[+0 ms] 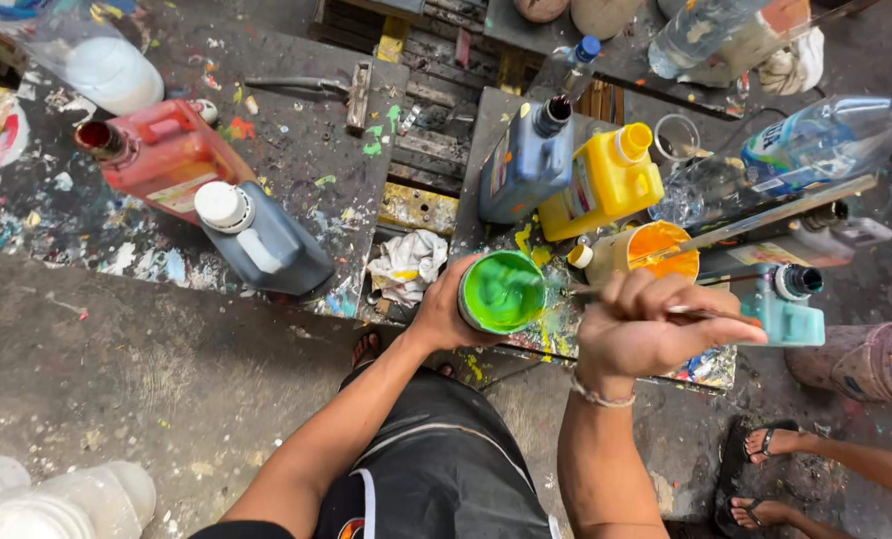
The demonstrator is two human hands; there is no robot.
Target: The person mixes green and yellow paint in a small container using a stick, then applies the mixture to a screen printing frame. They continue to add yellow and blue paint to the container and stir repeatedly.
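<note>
Gripping the green paint cup [503, 291] from its left side, my left hand [444, 311] wraps its fingers round the wall and holds the cup tilted, so its open mouth and the bright green paint inside face up toward me. My right hand [656, 329] is closed in a fist round a thin stick [606, 292], whose far end reaches leftward to the rim of the cup; I cannot tell whether the tip is in the paint. Both grips sit over the near edge of a paint-spattered desk [486, 140].

Just beyond the right grip stands an orange paint cup [656, 248] with a long flat stick [785, 212] lying across it. To the right of that grip lies a teal bottle [787, 304] with a dark cap. Beyond the left grip stand a blue jug [526, 165] and a yellow jug [611, 180], side by side and touching. A crumpled white rag [406, 265] lies just left of the left grip, in the gap between the two desks. Further left, on the other desk, a dark grey jug [261, 238] with a white cap lies beside a red jug [162, 152]. Well right of my right grip, another person's sandalled feet [765, 469] rest on the floor.
</note>
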